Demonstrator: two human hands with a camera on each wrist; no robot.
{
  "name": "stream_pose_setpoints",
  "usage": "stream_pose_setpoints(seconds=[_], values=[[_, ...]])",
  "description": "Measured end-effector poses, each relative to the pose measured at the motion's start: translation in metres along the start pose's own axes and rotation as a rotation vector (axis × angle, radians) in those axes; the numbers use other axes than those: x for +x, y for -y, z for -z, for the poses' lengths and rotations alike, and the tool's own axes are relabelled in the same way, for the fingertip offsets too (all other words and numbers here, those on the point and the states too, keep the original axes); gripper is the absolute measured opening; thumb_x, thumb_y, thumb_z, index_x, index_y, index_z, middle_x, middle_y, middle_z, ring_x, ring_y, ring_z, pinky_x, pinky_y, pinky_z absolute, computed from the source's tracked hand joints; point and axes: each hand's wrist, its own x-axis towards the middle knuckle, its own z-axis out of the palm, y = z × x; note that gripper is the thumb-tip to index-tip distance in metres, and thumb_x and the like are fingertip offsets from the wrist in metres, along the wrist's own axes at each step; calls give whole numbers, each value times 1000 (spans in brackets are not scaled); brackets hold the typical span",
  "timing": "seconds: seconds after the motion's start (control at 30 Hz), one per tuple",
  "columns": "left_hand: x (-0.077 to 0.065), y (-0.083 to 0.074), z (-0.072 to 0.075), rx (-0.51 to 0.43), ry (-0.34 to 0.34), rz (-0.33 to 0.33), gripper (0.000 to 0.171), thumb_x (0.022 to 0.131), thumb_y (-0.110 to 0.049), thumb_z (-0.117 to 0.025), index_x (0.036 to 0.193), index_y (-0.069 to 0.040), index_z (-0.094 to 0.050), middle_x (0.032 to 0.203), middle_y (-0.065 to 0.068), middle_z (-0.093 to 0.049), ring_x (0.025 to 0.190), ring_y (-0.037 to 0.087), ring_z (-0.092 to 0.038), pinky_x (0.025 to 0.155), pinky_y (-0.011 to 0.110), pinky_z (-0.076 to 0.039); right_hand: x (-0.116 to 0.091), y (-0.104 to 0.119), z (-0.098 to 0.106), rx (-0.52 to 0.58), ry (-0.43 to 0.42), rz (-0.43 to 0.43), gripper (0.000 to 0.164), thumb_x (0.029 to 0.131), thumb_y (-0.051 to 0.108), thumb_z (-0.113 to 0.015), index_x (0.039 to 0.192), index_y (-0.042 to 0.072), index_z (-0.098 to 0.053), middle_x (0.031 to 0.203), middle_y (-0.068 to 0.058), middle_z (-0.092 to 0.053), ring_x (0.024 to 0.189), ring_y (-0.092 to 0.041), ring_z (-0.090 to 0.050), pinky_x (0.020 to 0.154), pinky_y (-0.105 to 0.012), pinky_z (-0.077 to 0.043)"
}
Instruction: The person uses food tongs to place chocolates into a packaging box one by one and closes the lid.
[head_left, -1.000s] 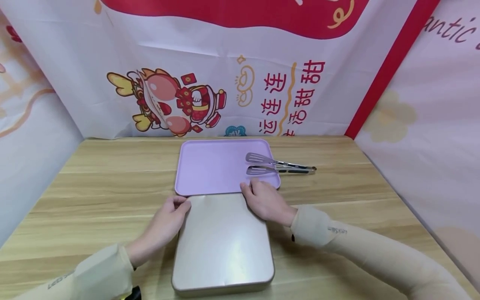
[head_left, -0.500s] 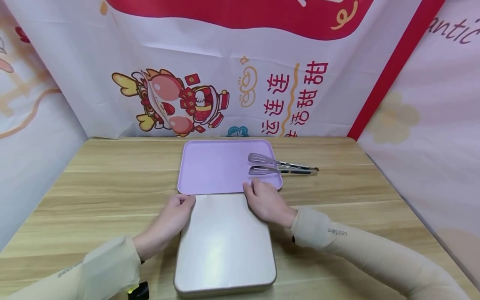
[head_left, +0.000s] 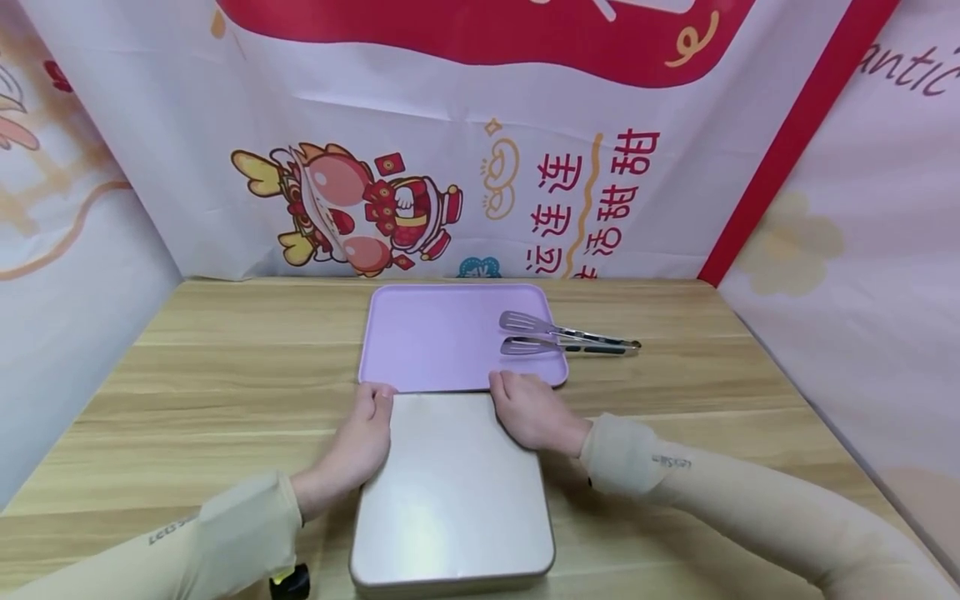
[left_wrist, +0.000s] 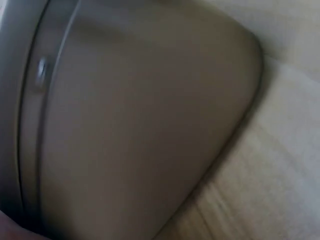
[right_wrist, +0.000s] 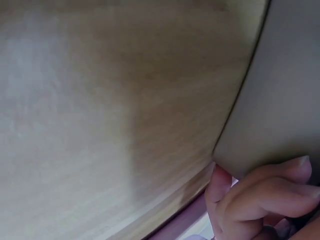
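A flat, silvery metal tin point(head_left: 453, 492) with a lid lies on the table in the head view, its far edge against a lilac tray. My left hand point(head_left: 366, 433) holds the tin's far left corner, thumb near the lid's edge. At the far right corner, my right hand point(head_left: 531, 412) grips the tin, its curled fingers point(right_wrist: 270, 197) against the side wall in the right wrist view. The left wrist view shows the tin's side point(left_wrist: 140, 120) and the lid's seam, with only a sliver of hand at the lower left corner. The left fingertips are hidden.
The lilac tray point(head_left: 435, 337) lies just beyond the tin. Metal tongs point(head_left: 570, 337) with slotted ends rest across its right side, handles over the wooden table point(head_left: 247, 367). A printed cloth point(head_left: 420, 100) hangs behind the table.
My left hand has shifted slightly forward along the tin's corner, its thumb changing position. The right hand keeps its place on the tin. The view has drifted a little; tray and tongs stay put.
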Motion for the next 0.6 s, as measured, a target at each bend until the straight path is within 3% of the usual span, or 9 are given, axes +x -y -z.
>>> stream_pose_setpoints(seconds=[0.33,0.5,0.6], values=[[0,5,-4,-20,-52,-16,32,106,-19,-23,128,0,-37,129,23,-45,127,35,-36,103,45,-24,0,3,-1,-6,16,5,51,105,28,-19,93,6,-64,93,-11,-64,96,-28,-62,85,-39,-45],[0,4,0,22,-31,-22,29,106,-18,-26,124,0,-41,124,22,-49,122,36,-42,100,46,-28,0,2,0,10,19,8,49,105,30,-21,88,11,-64,91,-7,-65,94,-25,-63,83,-37,-45],[1,5,7,67,-6,-57,29,105,-17,-28,122,1,-44,123,22,-50,120,36,-44,99,46,-30,-1,0,4,24,33,4,47,105,35,-26,81,15,-61,83,-2,-63,83,-20,-63,75,-35,-46]])
